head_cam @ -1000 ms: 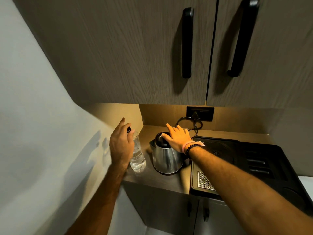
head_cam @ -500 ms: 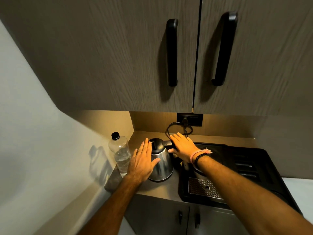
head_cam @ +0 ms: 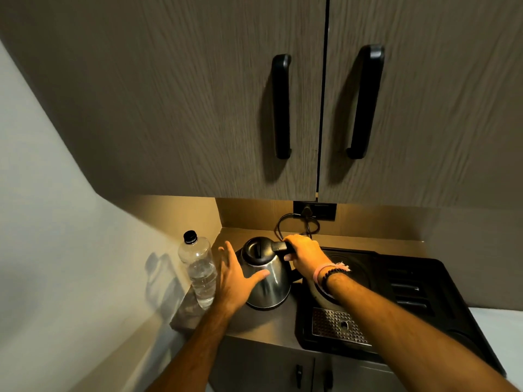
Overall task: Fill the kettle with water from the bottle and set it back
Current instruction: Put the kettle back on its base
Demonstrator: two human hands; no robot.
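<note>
A steel kettle [head_cam: 268, 281] with a black lid and black handle stands on the counter. My right hand [head_cam: 304, 254] is closed around the handle at the kettle's right side. Spread flat, my left hand [head_cam: 236, 281] rests against the kettle's left wall, fingers apart, holding nothing. A clear plastic water bottle [head_cam: 199, 271] with a black cap stands upright just left of that hand, partly filled, with its cap on.
A black tray [head_cam: 402, 301] with a round base and a metal drip grid lies right of the kettle. A cord loops to a wall socket [head_cam: 314, 210] behind. Cabinet doors with black handles [head_cam: 281, 106] hang overhead. A white wall closes the left side.
My left hand let go of the bottle and moved right onto the kettle's side. My right hand shifted from the lid to the handle and closed on it.
</note>
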